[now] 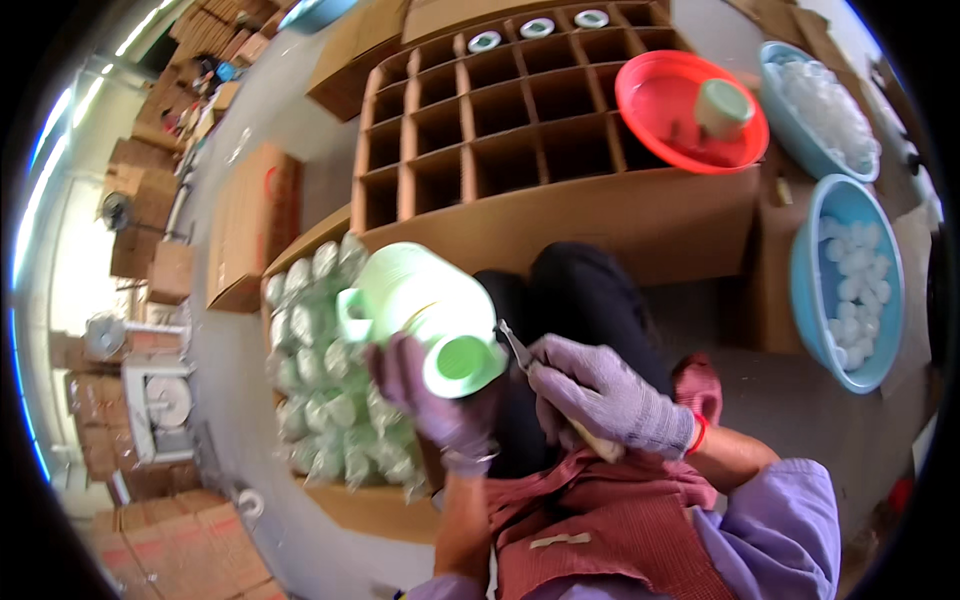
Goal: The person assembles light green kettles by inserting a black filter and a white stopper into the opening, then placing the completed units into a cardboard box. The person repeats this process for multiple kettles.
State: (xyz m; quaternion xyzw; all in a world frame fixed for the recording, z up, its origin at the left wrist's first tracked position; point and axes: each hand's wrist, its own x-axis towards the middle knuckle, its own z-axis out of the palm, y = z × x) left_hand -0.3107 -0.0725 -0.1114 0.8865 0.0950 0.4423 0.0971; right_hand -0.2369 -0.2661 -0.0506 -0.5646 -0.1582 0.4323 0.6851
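In front of my lap I hold a pale green plastic jug (415, 285) tilted, its round open mouth facing me and its handle out to the left. My left hand (425, 405), in a light purple knit glove, is closed around its lower side. My right hand (595, 395), gloved likewise, grips a small knife-like tool (517, 347) with a narrow metal tip. That tip is close to the jug's right edge; whether it touches I cannot tell. A pale handle end sticks out below the right fist.
Ahead stands a divided cardboard box (560, 215) with a red basin (640, 95) on its right corner, holding a green cup (722, 108). At left, a carton holds several plastic-wrapped green items (330, 350). Blue basins hold white pieces (858, 290) and clear plastic (825, 110).
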